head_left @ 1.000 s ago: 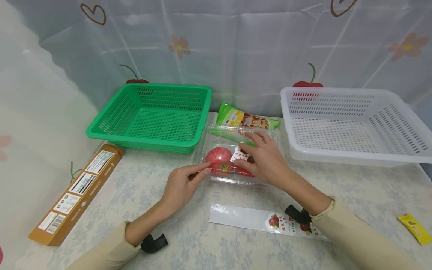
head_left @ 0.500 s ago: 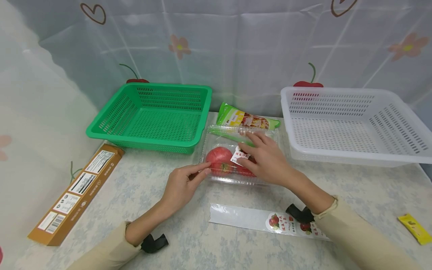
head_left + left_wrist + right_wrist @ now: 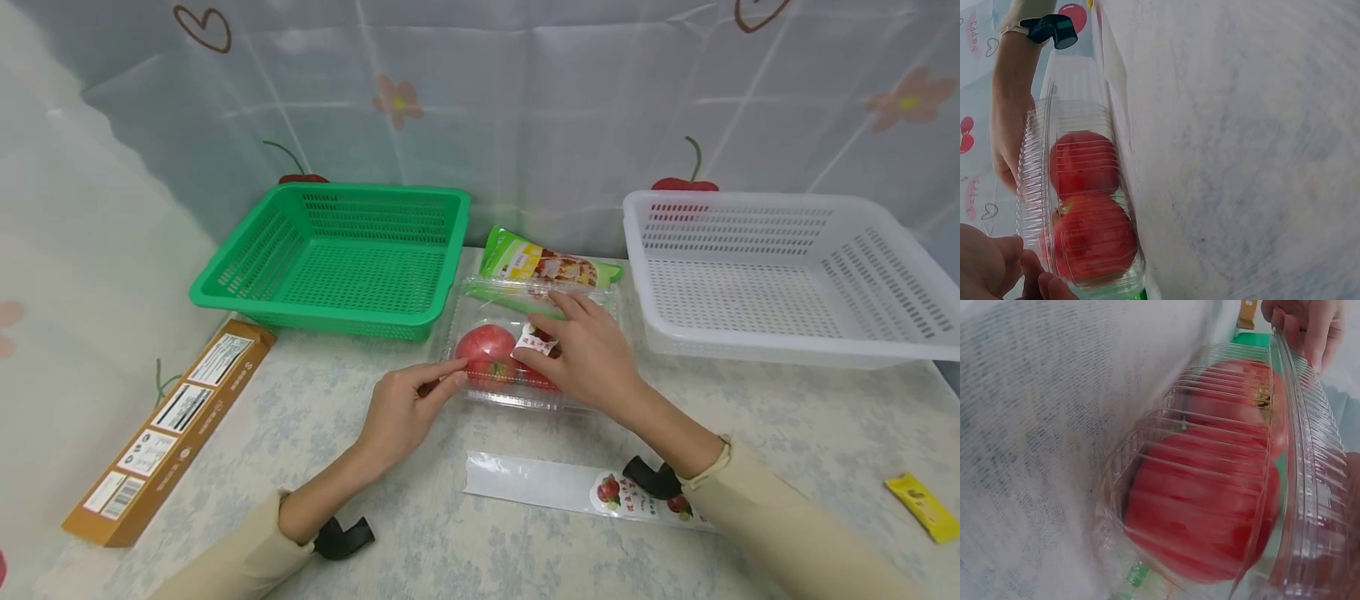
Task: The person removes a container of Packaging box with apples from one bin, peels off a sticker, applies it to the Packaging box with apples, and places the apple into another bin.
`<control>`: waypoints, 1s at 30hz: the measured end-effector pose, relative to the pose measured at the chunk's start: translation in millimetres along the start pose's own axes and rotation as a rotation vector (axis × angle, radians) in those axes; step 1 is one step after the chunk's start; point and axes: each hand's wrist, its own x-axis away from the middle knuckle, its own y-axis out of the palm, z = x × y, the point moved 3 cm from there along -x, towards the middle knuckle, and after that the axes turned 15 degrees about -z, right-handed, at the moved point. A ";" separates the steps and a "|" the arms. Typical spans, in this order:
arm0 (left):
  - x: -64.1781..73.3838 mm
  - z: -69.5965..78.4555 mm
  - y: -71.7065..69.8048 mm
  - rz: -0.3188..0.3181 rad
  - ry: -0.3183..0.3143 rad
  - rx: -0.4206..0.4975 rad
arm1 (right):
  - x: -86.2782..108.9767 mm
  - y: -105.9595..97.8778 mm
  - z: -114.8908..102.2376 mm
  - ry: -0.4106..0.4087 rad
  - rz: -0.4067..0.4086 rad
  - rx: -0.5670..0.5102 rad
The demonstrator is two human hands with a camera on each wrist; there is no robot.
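Note:
A clear plastic clamshell box (image 3: 487,310) holds round red fruits (image 3: 487,346), seen through its ribbed walls in both wrist views. At the box's front left corner, my left hand (image 3: 408,410) pinches the rim between thumb and fingers; the left wrist view shows its fingertips (image 3: 1032,269) at that rim. Over the lid's right half is my right hand (image 3: 592,354), its thumb and forefinger pinching a white sticker (image 3: 536,340) with red print. The sticker is bent and partly covered by the fingers. Whether it touches the lid I cannot tell.
A green basket (image 3: 442,287) stands back left, a white basket (image 3: 637,275) back right. Behind the box lies a green food packet (image 3: 555,265). A strip of sticker backing (image 3: 525,482) lies in front. A long brown carton (image 3: 172,429) is left, a yellow packet (image 3: 922,507) right.
My right hand and forearm have shifted slightly left, and the sticker has tilted and bent between the fingers. My left hand keeps its place on the box's corner.

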 end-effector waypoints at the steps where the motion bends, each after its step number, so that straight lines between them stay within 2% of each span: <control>1: 0.2 -0.1 0.0 0.001 0.000 0.001 | 0.0 -0.3 0.9 -0.012 -0.017 -0.009; 7: 0.3 -0.6 0.7 0.003 -0.001 0.006 | 4.4 -6.5 10.6 -0.091 -0.206 -0.150; 10: 0.4 -0.4 1.0 0.005 -0.005 0.006 | 6.7 -7.9 14.9 -0.120 -0.241 -0.210; 13: 0.3 0.1 1.4 0.005 -0.008 0.004 | 9.2 -6.3 18.0 -0.166 -0.190 -0.234; 19: -0.6 0.8 2.1 -0.004 -0.001 -0.004 | 17.2 -1.8 21.6 -0.334 -0.028 -0.260; 24: -0.7 0.6 2.2 -0.002 0.006 -0.006 | 20.5 -0.5 23.3 -0.376 0.015 -0.345; 30: -0.1 -0.9 2.2 0.000 -0.001 -0.009 | 18.9 1.6 18.8 -0.391 0.008 -0.199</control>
